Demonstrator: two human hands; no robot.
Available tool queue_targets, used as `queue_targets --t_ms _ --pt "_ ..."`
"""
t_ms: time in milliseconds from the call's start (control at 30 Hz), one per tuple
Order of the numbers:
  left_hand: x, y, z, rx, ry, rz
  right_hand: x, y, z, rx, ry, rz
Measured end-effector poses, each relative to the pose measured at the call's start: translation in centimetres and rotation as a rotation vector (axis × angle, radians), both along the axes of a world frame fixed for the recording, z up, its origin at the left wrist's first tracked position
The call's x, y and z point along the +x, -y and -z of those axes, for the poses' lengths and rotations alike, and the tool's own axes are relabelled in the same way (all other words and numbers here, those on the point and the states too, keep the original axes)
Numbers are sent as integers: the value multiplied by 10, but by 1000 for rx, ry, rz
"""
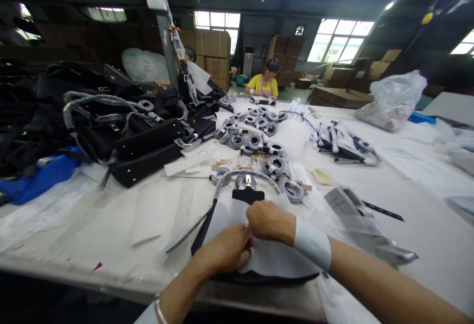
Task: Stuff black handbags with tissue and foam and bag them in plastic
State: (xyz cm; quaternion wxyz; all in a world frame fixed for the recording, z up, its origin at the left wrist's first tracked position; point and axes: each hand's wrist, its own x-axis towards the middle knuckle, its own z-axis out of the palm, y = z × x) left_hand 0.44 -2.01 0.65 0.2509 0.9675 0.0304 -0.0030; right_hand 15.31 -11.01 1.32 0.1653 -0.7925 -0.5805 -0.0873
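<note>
Several black handbags [148, 141] lie heaped at the upper left of the desk [92, 215], their handles wound in clear film, with a blue plastic sheet [40, 176] at the far left edge.

At lower centre the work in hand looks like wrapping. A white paper sheet [274, 260] lies over a black bag [259, 278] at the near edge of the desk. The bag's dark rim shows under the paper, and its black strap [202, 230] trails off to the left. The left hand [225, 252] is curled with its fingertips pinching the paper. The right hand [270, 222] touches it just to the right, clenched knuckles-up on the same sheet, with a white wristband [313, 245] on that wrist. The thin paper looks easily creased and calls for a light, even hold from both hands.

Just above the hands sits a black tab with a metal buckle [248, 194]. Beyond it, many coiled wrapped straps [255, 141] are spread across the middle of the desk.

At the upper centre a person in a yellow shirt [263, 84] works at the far end, in front of stacked cardboard boxes [213, 42]. At the upper right stands a filled clear plastic bag [392, 99].

No brand, label or writing is legible anywhere.
</note>
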Motion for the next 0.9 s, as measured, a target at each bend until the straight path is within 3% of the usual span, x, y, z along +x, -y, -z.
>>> queue_targets --t_ms 100,167,333,433,533,600,733,900 --pt "3 -17 -11 -184 -110 9 2 2 16 -118 40 -29" --pt "9 -18 -10 -188 -130 -85 0 12 25 -126 65 -18" --pt "18 11 14 19 -48 -374 -3 25 36 -14 65 -55" --pt "15 18 28 177 101 -366 -1 25 41 50 34 -59" --pt "13 13 38 345 304 -367 1 25 43 49 3 -43" --pt "14 9 43 402 339 -412 2 26 43 20 -14 -35" --pt "17 5 46 449 297 -487 3 29 39 -40 -44 -40" --pt "18 7 36 435 207 -525 4 29 30 -83 -68 -9"
